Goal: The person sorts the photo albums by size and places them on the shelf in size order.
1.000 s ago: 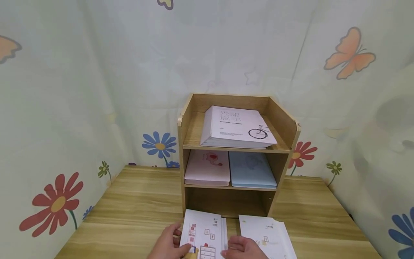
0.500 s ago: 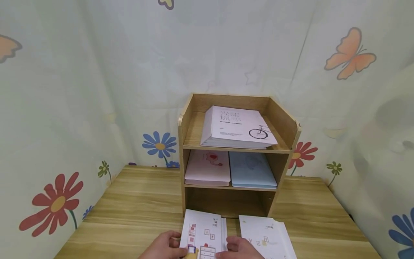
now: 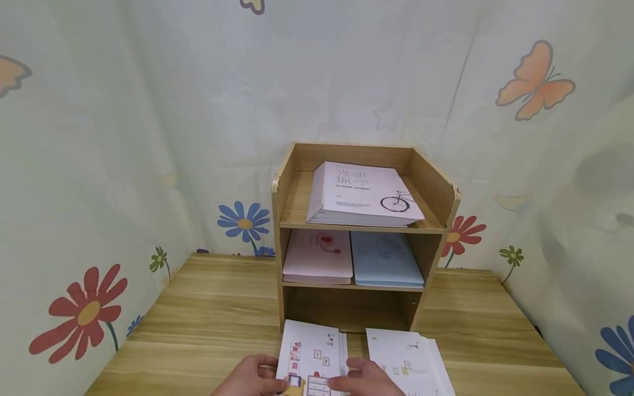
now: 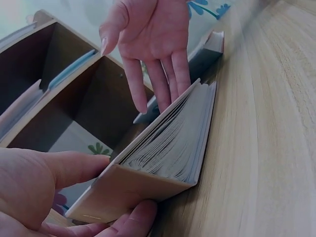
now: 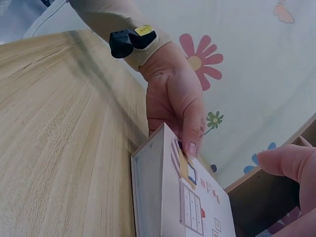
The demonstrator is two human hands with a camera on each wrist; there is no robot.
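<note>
A thick white book (image 3: 312,346) with drawings of framed pictures and a chest of drawers lies in front of the shelf in the head view. My left hand (image 3: 247,377) grips its left side, the thumb on the cover and the fingers (image 4: 143,215) low against the spine in the left wrist view. Along the opposite side, where the page edges fan out, is my right hand (image 3: 366,379). Its fingers (image 4: 153,81) are extended beside the pages, and the thumb reaches over the cover in the head view. Right of this hand lies a second white book (image 3: 398,352).
A three-tier wooden shelf (image 3: 279,264) stands just behind the books. Its top holds a thick book with a bicycle drawing (image 3: 366,192); a pink book (image 3: 317,256) and a blue book (image 3: 386,258) lie on the middle tier. A flowered curtain (image 3: 198,110) hangs behind the wooden table (image 3: 208,308).
My left hand has shifted slightly left and toward me along the book's side. My right hand has moved a little left, its thumb now farther over the cover. The books stay put.
</note>
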